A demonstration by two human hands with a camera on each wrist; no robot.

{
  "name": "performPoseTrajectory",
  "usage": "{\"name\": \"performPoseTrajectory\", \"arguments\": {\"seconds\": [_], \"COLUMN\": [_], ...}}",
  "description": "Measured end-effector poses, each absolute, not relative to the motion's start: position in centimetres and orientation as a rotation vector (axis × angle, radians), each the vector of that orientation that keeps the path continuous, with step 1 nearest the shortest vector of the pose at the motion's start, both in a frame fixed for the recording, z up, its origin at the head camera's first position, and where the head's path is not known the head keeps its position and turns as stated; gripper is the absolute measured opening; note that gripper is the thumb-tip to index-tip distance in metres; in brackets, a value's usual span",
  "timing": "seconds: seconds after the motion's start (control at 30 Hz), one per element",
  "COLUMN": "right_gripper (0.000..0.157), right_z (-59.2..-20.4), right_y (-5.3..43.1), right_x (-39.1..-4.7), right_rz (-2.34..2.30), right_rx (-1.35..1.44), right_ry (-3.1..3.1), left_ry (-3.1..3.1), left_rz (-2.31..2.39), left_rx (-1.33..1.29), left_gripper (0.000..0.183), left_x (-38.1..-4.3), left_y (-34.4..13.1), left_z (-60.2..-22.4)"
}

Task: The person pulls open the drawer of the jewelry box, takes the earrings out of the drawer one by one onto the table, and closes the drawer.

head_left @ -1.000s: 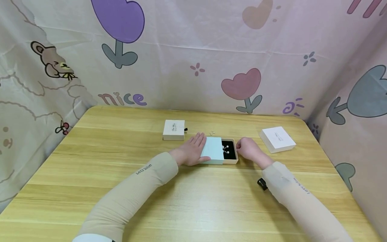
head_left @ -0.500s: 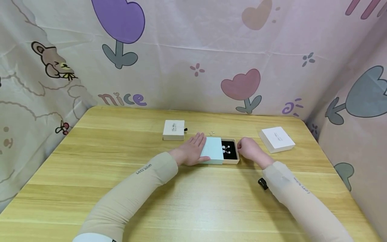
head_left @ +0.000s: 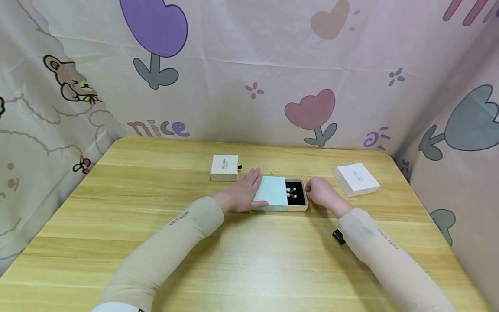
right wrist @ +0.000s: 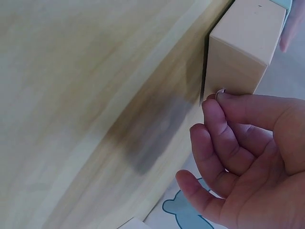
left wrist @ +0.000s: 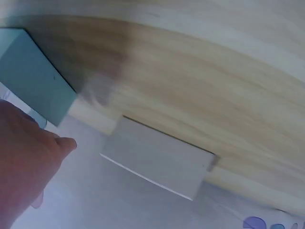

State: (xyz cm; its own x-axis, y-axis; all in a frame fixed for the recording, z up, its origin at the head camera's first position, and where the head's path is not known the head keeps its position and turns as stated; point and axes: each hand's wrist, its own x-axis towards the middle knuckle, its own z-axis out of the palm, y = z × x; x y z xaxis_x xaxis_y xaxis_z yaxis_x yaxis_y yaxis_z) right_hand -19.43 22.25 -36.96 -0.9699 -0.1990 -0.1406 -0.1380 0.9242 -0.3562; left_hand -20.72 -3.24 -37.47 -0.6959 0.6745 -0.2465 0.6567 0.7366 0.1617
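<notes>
A light blue sliding jewelry box (head_left: pixel 274 190) lies mid-table with its cream drawer (head_left: pixel 298 208) partly out on the right. In the drawer, pearl-like earrings (head_left: pixel 291 193) sit on a black pad. My left hand (head_left: pixel 244 193) rests on the box's left end, fingers straight. At the drawer's right end, my right hand (head_left: pixel 321 192) pinches a small pull tab (right wrist: pixel 220 91) between thumb and forefinger, as the right wrist view shows. The other fingers of that hand are loosely bent.
A white box (head_left: pixel 224 167) with a black tab stands behind my left hand. Another white box (head_left: pixel 356 179) is at the right. Tiny earring-like pieces (head_left: pixel 273 171) lie behind the blue box. A patterned cloth hangs behind the table (head_left: pixel 249 268).
The drawer has come slightly further out to the right, with my right hand at its end. My left hand has shifted a little to the left on the blue box.
</notes>
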Motion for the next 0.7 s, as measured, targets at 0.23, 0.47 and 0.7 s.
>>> {"name": "performPoseTrajectory", "arguments": {"seconds": [0.23,0.47,0.7], "right_gripper": [0.015,0.024,0.02], "right_z": [-36.2,-35.2,-35.8], "right_y": [22.0,20.8,19.6], "right_x": [-19.5,-19.6,-19.2], "right_rz": [-0.48,-0.359,-0.219], "right_rx": [-0.179,-0.353,-0.593], "right_ry": [2.933,3.133,3.102], "left_ry": [2.612,2.604,2.604], "left_rz": [0.041,0.012,-0.026], "left_rx": [1.004,1.005,1.004], "left_gripper": [0.092,0.091,0.09], "left_x": [-20.7,-20.8,-20.6], "left_y": [-4.1,-4.3,-4.0], "left_z": [-37.2,-37.1,-37.0]}}
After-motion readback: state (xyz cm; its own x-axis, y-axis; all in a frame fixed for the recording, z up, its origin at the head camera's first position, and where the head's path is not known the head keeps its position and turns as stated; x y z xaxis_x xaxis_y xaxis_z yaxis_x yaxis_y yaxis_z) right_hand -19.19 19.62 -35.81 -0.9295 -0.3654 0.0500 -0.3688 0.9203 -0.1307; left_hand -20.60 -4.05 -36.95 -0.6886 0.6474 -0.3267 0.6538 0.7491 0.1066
